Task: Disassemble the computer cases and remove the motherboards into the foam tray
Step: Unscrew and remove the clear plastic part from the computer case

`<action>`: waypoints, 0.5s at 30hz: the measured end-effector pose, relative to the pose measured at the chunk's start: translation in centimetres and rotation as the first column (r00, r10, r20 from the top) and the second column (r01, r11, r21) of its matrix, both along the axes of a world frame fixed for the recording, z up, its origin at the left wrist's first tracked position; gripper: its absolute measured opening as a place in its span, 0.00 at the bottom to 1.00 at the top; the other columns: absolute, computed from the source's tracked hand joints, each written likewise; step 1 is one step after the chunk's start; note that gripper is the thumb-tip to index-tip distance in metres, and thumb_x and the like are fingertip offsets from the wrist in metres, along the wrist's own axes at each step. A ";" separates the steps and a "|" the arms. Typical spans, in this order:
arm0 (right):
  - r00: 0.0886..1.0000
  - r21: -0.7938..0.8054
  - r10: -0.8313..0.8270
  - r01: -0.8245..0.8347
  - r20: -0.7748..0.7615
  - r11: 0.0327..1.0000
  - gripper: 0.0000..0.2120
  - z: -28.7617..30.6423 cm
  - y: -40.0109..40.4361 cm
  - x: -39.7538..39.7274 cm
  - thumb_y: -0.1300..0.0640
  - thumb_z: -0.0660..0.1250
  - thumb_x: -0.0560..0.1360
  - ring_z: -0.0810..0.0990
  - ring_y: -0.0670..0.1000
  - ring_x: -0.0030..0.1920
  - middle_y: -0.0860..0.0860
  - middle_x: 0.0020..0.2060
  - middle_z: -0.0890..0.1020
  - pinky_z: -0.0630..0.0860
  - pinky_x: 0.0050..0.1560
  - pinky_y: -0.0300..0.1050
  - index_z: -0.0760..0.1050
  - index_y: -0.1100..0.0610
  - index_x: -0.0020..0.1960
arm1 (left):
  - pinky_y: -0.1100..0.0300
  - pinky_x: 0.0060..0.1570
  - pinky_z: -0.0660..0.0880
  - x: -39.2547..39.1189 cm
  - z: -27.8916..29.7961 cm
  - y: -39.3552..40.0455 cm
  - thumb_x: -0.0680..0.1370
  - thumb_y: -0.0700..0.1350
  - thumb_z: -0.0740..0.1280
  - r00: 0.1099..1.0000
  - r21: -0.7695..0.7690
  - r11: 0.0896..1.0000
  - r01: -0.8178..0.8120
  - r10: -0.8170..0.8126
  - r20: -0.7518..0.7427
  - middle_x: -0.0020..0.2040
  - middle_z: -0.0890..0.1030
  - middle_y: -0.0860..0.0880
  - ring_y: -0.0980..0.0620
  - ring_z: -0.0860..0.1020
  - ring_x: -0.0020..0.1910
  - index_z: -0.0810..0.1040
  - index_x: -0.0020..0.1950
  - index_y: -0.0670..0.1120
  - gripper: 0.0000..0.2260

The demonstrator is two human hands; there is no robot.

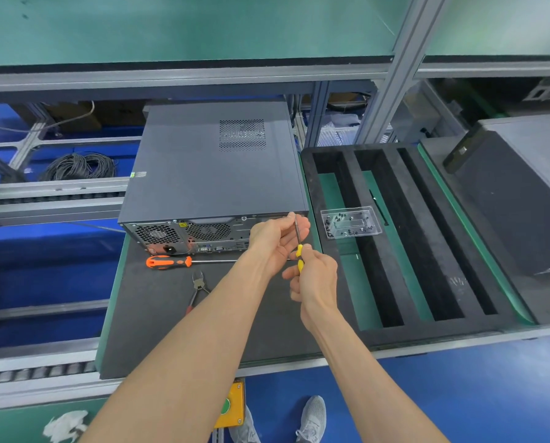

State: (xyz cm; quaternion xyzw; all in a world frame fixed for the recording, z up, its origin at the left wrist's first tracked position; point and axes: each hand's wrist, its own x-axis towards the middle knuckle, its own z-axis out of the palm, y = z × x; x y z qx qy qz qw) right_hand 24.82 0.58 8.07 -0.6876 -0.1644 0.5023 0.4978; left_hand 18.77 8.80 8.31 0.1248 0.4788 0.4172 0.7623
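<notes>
— What's the grip?

— The right hand (315, 276) is curled round the yellow handle of a yellow screwdriver (299, 247), shaft pointing up and away. The left hand (280, 238) is cupped loosely round the shaft, palm up, fingers relaxed; the tip sits by its fingertips, at the rear top edge of the computer case (213, 174). Whether the tip is in a screw I cannot tell.

— How many of each thing?

— Two hands, two screwdrivers, one pair of cutters, two cases, one foam tray, one small clear tray.

— Where is the case?

— Directly beyond the hands, lying flat on a dark mat (171, 314), closed, rear panel with its two fan grilles facing the person.

— And the rest, going outward?

— Left of the hands, the orange screwdriver (171, 261) lies on the mat along the rear of the case, its shaft running under the left wrist. Nearer the person, left of the left forearm, lie the side cutters (198, 287). Just right of the hands is the black foam tray (404, 238) with long slots, and on it, near the screwdriver tip, a clear plastic tray (350, 223) of small dark screws. Beyond the foam tray, far right, a second case (516, 193) lies tilted.
</notes>
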 end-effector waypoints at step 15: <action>0.999 0.076 0.013 -0.016 0.033 0.997 0.17 -0.1 -1.7 -2.0 0.55 0.58 0.81 0.64 0.49 0.23 0.54 0.25 0.71 0.59 0.23 0.37 0.76 0.64 0.39 | 0.62 0.25 0.53 -1.9 -0.9 -1.9 0.72 0.41 0.55 0.944 -0.084 0.941 -0.329 0.327 -0.034 0.28 0.68 0.48 0.52 0.63 0.22 0.64 0.32 0.46 0.09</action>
